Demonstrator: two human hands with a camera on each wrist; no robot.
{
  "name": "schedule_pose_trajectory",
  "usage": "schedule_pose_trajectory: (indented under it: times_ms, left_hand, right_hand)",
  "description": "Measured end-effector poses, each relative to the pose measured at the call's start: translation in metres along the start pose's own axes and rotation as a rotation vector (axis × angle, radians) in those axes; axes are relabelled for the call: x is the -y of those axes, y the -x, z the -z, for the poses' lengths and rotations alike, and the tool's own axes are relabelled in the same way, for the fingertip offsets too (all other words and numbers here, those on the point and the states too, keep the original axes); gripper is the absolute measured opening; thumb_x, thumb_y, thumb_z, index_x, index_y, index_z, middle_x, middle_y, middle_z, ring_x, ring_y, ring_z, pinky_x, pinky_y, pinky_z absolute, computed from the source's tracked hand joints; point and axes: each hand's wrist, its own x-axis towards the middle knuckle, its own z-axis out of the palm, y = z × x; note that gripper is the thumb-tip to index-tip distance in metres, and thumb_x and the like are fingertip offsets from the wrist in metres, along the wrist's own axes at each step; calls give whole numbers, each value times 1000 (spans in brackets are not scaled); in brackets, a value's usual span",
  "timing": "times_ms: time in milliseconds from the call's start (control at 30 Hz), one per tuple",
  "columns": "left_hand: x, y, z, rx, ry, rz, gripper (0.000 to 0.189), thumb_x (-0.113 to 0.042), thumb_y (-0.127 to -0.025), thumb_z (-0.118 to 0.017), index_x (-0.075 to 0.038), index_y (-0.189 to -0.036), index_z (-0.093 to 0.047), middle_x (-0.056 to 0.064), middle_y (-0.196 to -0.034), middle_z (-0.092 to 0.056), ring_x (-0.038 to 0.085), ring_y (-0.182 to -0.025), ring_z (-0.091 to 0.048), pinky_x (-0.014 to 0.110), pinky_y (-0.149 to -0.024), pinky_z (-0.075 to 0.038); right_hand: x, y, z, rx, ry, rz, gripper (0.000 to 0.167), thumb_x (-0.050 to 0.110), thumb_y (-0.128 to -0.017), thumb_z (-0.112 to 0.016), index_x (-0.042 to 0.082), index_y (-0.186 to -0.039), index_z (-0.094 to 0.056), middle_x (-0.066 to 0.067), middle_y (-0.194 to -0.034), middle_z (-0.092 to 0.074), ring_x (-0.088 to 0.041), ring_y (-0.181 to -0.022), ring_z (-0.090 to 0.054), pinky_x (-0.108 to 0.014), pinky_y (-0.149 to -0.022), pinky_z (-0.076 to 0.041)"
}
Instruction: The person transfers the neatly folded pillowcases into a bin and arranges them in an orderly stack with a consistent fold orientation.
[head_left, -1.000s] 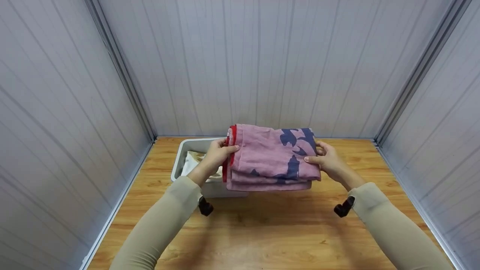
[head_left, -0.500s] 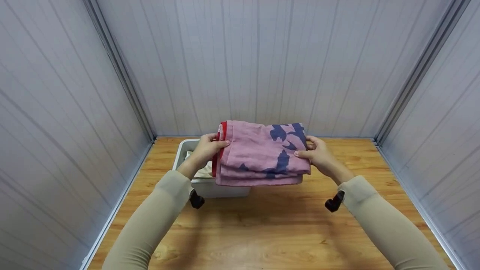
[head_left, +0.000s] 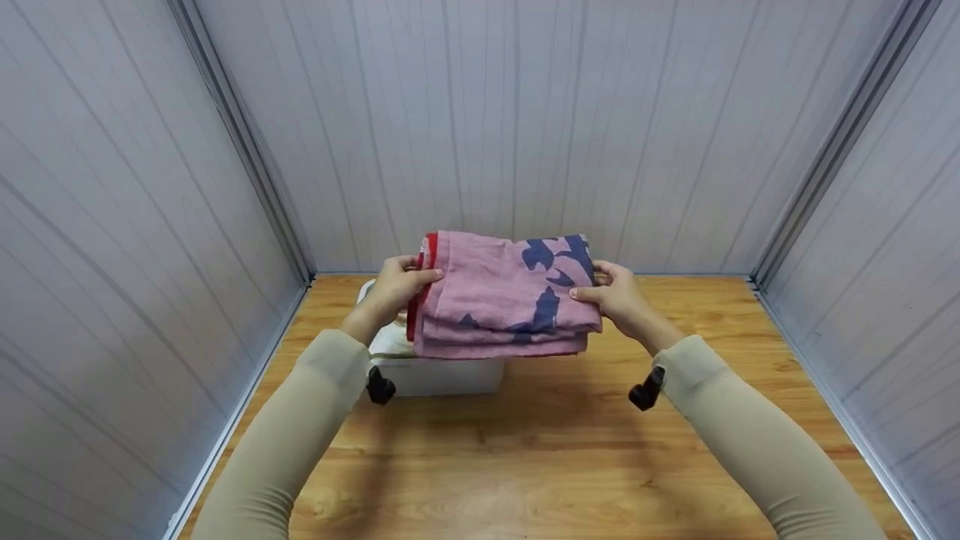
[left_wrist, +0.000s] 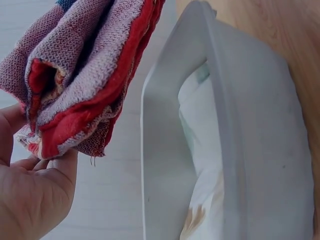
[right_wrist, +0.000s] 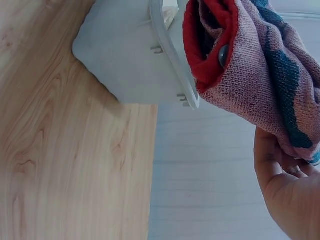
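A folded pink cloth [head_left: 491, 289] with dark blue patches and red edging is held up in the air between both hands. My left hand [head_left: 388, 291] pinches its left edge, thumb on top and fingers beneath. At the opposite edge, my right hand [head_left: 624, 304] grips it the same way. The right wrist view shows a round dark button [right_wrist: 223, 56] on the red lining. Behind and below the cloth stands a white plastic bin [head_left: 450, 377], its upper right part hidden by the cloth. White fabric [left_wrist: 202, 130] with a brown print lies inside the bin.
The bin stands on a wood-grain tabletop [head_left: 525, 465], near its back edge and left of middle. Pale panelled walls [head_left: 517, 127] enclose the back and both sides. A small black device [head_left: 380, 386] sits at each sleeve cuff.
Both hands have carried the folded cloth to the left and slightly upward in the head view, so it covers more of the bin's opening. The grip looks the same.
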Motion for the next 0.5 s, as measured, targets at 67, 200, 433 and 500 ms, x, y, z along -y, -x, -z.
schedule_pose_trajectory:
  times_ms: [67,200,433,500]
  left_hand:
    - [-2,-1,4,-11,-13,4,41,-16,-101,-75,8,-132,-65,4,-104,-69,11,-86,-69,24,-76,-61]
    - [-5,-3,13,-16,-26,25,43,-17,-101,-74,8,-136,-64,5,-107,-69,11,-88,-69,24,-76,-61]
    - [-10,-4,28,-15,-132,57,51,-24,-104,-72,6,-144,-60,14,-126,-66,18,-104,-67,28,-85,-61]
    - [-12,-3,32,-12,-149,58,50,-24,-105,-71,5,-145,-60,15,-130,-65,20,-107,-66,30,-87,-61]
  right_hand:
    - [2,-3,-4,2,2,7,67,1,-101,-72,-3,-161,-42,-30,-152,-58,-18,-111,-71,-27,-86,-64]
    - [7,-7,-12,9,1,10,67,1,-101,-71,-4,-161,-41,-30,-153,-58,-21,-114,-71,-27,-86,-65]
    - [13,-16,-27,-3,8,-2,65,1,-100,-73,-3,-159,-46,-28,-152,-60,-28,-121,-68,-30,-90,-64]
    - [14,-18,-31,-6,18,1,64,2,-99,-74,-3,-158,-48,-27,-150,-61,-28,-121,-68,-31,-91,-64]
